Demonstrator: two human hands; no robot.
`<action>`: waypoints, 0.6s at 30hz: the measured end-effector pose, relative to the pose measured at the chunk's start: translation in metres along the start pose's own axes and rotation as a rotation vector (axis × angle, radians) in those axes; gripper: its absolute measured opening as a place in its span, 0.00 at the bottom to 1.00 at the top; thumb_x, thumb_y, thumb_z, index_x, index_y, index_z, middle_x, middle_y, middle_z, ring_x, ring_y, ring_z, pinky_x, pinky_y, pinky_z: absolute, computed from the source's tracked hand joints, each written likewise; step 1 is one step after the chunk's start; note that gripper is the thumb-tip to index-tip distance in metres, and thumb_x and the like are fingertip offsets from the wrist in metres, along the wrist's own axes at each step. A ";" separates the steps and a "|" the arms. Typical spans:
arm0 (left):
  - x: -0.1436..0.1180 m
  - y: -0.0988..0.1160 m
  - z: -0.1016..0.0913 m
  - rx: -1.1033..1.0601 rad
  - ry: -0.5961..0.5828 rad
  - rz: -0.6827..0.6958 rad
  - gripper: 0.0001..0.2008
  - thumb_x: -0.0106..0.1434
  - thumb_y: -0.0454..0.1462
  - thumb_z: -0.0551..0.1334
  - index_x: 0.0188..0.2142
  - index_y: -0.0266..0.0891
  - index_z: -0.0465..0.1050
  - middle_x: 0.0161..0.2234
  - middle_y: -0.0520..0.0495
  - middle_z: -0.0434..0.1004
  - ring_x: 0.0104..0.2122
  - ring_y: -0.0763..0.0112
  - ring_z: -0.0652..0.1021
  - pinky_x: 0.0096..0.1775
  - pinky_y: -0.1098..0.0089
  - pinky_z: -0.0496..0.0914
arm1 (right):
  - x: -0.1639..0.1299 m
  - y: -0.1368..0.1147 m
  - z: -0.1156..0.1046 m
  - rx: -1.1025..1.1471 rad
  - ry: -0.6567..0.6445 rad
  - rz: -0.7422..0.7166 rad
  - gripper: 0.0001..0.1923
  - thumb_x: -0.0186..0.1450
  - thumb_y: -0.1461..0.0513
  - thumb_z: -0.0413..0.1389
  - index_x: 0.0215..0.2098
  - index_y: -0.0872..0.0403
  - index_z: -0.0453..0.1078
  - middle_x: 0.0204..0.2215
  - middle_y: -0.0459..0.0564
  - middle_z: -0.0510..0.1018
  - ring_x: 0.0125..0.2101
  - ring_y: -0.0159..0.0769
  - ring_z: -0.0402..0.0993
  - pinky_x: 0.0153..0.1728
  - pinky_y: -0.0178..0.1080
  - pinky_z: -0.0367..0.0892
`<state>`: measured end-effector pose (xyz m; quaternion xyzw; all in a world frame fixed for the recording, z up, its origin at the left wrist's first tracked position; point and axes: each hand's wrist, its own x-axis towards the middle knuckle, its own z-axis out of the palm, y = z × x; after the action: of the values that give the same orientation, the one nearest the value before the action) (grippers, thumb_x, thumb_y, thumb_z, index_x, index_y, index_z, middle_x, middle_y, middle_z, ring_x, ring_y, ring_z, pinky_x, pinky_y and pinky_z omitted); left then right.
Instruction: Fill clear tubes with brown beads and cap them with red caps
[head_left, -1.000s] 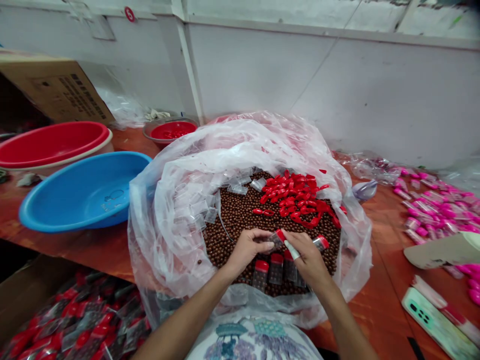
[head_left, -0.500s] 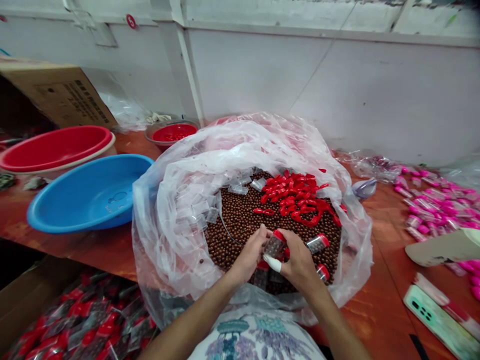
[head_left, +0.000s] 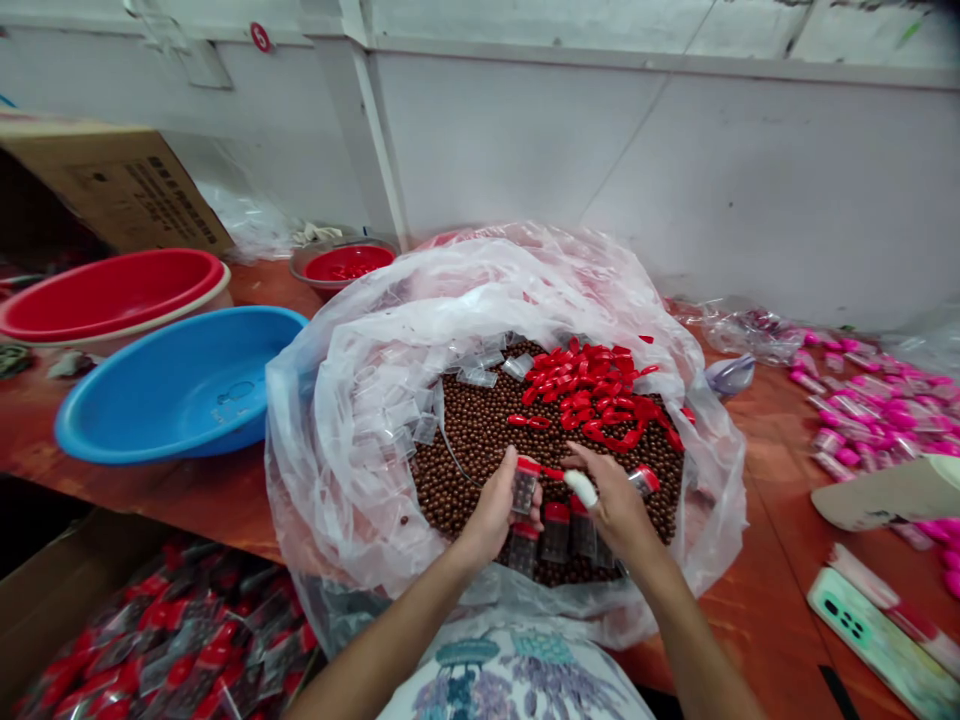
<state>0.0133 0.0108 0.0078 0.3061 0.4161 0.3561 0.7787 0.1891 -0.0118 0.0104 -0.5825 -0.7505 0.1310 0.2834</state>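
"What's in your left hand (head_left: 499,508)?"

"A small see-through jar (head_left: 524,490) with a red lid. My fingers wrap it, just below the centre of the brown balls (head_left: 480,430); I'll call that centre my clock's middle. The lid points up, probably so the top can be reached."

"And the right hand (head_left: 615,495)?"

"It's half curled, just right of the jar, its white finger wrap (head_left: 580,488) toward the lid. A thin red piece (head_left: 553,473) shows between lid and wrap. I can't tell whether I'm pinching it or only near it."

"Why set things out like that?"

"I'd say for reach. More lidded jars (head_left: 555,537) sit at six o'clock, close to me, lids toward twelve. The red loops (head_left: 592,385) are heaped at one o'clock and the see-through cups (head_left: 390,412) at ten, so each kind has its own patch."

"And the plastic bag (head_left: 345,340)?"

"It rings everything, folds rolled outward, likely so the balls don't stray over the tabletop (head_left: 772,470)."

"What lies beyond?"

"A blue basin (head_left: 172,400) around nine, a box of red-lidded jars (head_left: 176,640) at eight, pink-topped tubes (head_left: 877,410) at three, and a phone (head_left: 874,630) at four, apart from the bag."
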 end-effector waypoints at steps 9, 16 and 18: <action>-0.001 0.001 -0.014 -0.007 0.000 -0.011 0.28 0.57 0.58 0.48 0.31 0.35 0.67 0.21 0.50 0.70 0.16 0.76 0.68 0.18 0.75 0.64 | 0.021 0.020 0.016 -0.269 -0.153 -0.034 0.12 0.56 0.71 0.52 0.28 0.50 0.74 0.26 0.51 0.77 0.34 0.41 0.66 0.34 0.40 0.58; -0.001 -0.003 -0.015 0.210 -0.013 0.015 0.29 0.57 0.59 0.47 0.25 0.35 0.66 0.19 0.50 0.69 0.15 0.77 0.67 0.17 0.75 0.62 | 0.018 -0.001 0.017 0.169 0.035 0.134 0.11 0.62 0.62 0.51 0.42 0.50 0.71 0.39 0.50 0.76 0.41 0.39 0.68 0.42 0.42 0.63; 0.000 -0.005 -0.013 0.274 -0.026 0.028 0.29 0.57 0.59 0.46 0.25 0.36 0.66 0.18 0.50 0.68 0.14 0.77 0.67 0.17 0.75 0.61 | 0.014 -0.013 0.020 0.452 0.078 0.233 0.11 0.61 0.58 0.53 0.41 0.51 0.71 0.39 0.50 0.76 0.40 0.38 0.70 0.42 0.42 0.65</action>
<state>0.0034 0.0108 -0.0023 0.4203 0.4463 0.3027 0.7297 0.1651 0.0008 0.0054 -0.5916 -0.6183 0.3047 0.4182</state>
